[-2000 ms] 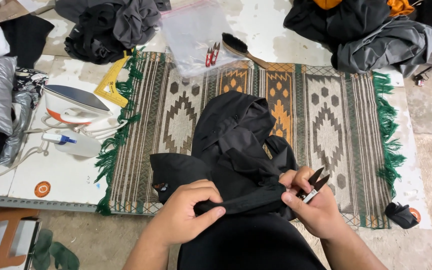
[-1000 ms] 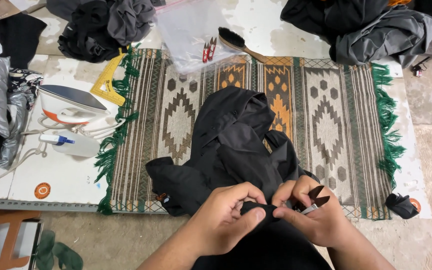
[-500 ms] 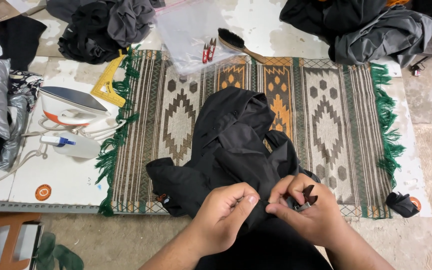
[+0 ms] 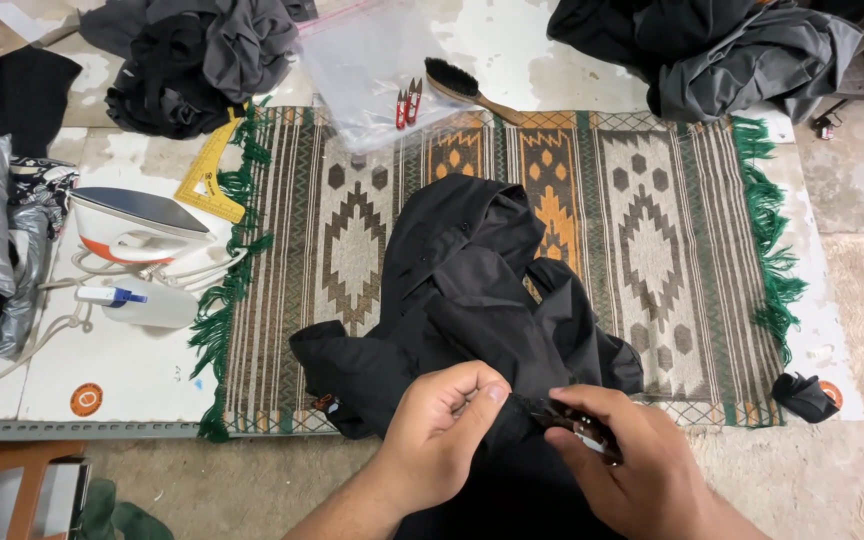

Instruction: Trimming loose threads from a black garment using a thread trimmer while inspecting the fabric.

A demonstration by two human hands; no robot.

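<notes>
Taking the striped woven rug with green fringe (image 4: 652,230) as the landmark, a white and grey clothes iron (image 4: 137,225) and a yellow plastic set square (image 4: 207,170) lie off its left edge on the worn white desk (image 4: 102,350). Above its top-left corner sits a heap of dark grey and black clothes (image 4: 202,60); on its top edge rest a clear plastic bag (image 4: 372,70), small red thread snips (image 4: 408,104) and a wooden-handled black brush (image 4: 467,88). The crumpled black fabric garment (image 4: 472,280) covers the rug's middle and spills over its near edge. There the left hand (image 4: 442,435) pinches a fold of the garment between thumb and curled fingers, and the right hand (image 4: 622,470) is closed around a small dark thread cutter (image 4: 577,422), its tip at the cloth. Two seconds ago the hands were apart along a stretched edge; now they nearly touch, so the work has narrowed to one spot.
</notes>
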